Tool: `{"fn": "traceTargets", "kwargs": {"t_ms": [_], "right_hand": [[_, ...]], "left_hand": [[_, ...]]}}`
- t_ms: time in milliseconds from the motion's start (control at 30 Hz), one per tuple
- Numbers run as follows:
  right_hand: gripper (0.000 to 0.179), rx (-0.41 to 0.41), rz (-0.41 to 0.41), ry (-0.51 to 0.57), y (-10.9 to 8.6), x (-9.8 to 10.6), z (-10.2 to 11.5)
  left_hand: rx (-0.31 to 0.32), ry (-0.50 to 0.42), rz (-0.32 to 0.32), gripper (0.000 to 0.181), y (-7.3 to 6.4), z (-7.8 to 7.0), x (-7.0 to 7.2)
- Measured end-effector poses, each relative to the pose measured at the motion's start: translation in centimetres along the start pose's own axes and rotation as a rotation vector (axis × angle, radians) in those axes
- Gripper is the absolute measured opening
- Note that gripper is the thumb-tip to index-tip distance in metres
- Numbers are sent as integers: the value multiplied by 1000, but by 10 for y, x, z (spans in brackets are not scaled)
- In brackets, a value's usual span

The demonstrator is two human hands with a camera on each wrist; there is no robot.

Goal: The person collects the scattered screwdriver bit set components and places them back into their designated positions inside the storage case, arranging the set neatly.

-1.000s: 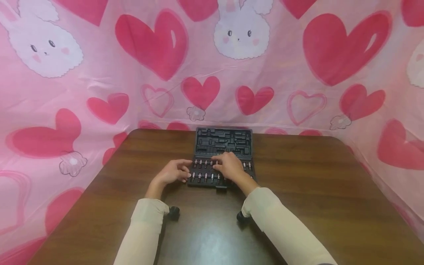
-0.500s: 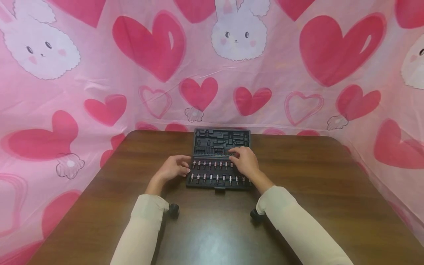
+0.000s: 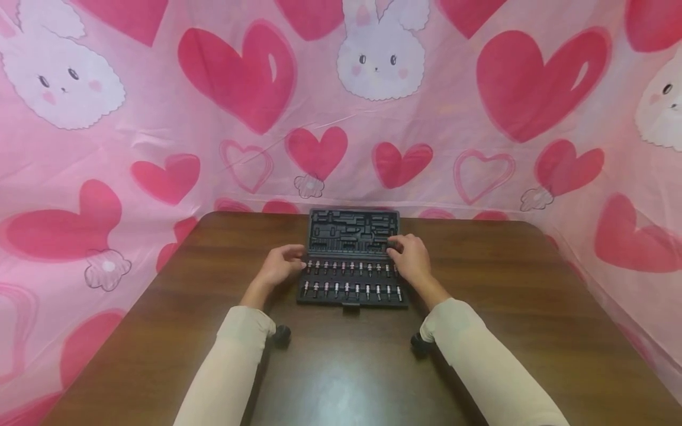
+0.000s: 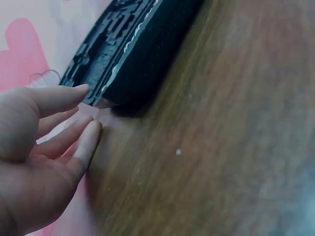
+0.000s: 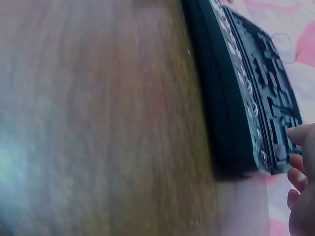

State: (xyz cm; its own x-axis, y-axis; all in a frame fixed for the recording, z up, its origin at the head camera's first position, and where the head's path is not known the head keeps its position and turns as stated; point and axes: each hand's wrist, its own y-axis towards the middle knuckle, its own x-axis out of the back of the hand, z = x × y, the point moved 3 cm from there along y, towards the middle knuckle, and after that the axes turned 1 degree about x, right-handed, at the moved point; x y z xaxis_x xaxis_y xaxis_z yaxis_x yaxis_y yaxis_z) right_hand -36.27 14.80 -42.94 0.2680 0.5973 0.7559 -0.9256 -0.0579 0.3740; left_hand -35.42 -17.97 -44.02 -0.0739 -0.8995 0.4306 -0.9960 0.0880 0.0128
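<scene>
A black tool case (image 3: 346,279) lies opened out on the table, its moulded lid (image 3: 351,229) laid back toward the wall. Two rows of small metal bit sockets (image 3: 347,290) stand in the case's near half. My left hand (image 3: 277,265) is at the left side, its thumb by the case's corner and the other fingers spread apart in the left wrist view. At the right side, my right hand (image 3: 414,259) has relaxed fingers beside the lid's lower corner; the right wrist view shows its thumb over the lid's edge. Neither hand holds a socket.
The case sits near the back of the brown wooden table (image 3: 341,361). Behind it hangs a pink cloth (image 3: 442,118) with hearts and rabbits. A latch (image 3: 350,306) projects from the case's front. Dark wrist devices (image 3: 281,336) show beneath both cuffs.
My right hand has moved right, from above the sockets to the case's right side, uncovering both rows. The left hand has shifted slightly up along the left side. The case stays in place.
</scene>
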Motion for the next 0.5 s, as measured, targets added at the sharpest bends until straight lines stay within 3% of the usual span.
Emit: {"fn": "traceTargets", "kwargs": {"t_ms": [167,500], "right_hand": [[27,-42,-18,6,0,1,-8],[29,-45,-51,81,2,2,-21]], "left_hand": [[28,-9,-6,44,3,2,0],[-2,-6,10,46,20,6,-1]]}}
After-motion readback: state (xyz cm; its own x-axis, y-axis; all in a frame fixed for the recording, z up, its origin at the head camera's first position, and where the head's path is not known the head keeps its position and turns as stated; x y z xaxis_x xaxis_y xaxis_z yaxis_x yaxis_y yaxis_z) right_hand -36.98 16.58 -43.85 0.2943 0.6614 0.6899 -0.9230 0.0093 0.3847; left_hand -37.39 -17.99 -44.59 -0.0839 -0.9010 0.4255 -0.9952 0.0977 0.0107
